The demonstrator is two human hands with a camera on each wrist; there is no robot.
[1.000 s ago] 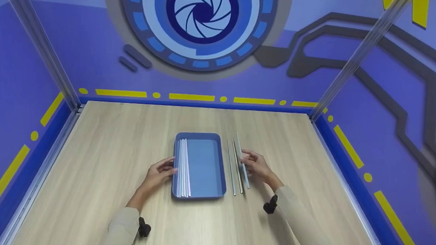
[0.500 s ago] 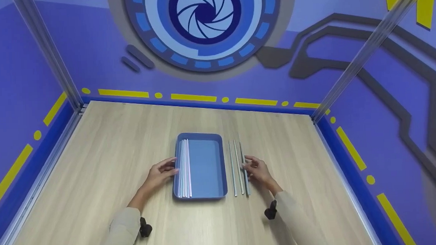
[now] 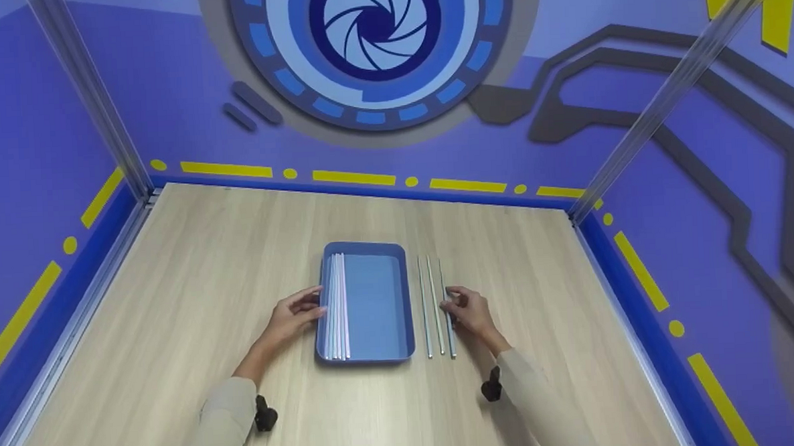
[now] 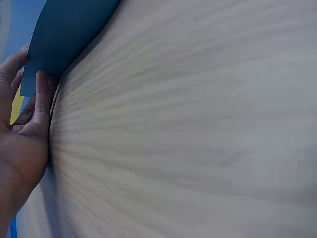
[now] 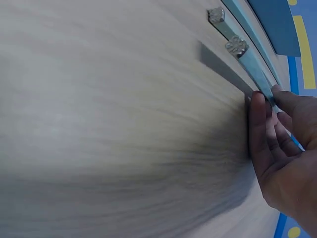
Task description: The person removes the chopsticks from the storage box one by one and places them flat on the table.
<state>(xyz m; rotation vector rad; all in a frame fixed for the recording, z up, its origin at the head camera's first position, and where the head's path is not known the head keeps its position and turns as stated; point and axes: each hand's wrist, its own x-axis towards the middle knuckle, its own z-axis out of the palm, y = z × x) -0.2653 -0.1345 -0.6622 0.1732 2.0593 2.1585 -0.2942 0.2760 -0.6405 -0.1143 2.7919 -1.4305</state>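
Note:
My left hand touches the left wall of a blue rectangular tray, thumb and fingers at its rim. The left wrist view shows straight fingers against the tray's outer wall. Inside, several pale, pinkish-white chopsticks lie side by side along the left. To the tray's right my right hand pinches a silvery chopstick between thumb and fingers. Its square patterned end tilts clear of the table in the right wrist view. Two more chopsticks lie parallel between it and the tray.
The wood-grain table is bounded by blue-purple panels at the back and sides. Metal posts rise at the two back corners. A small black device sits at each wrist.
The chopstick in my right hand has come down and towards me, from raised to level beside the other two. My left hand stays at the tray. The head view shifts slightly.

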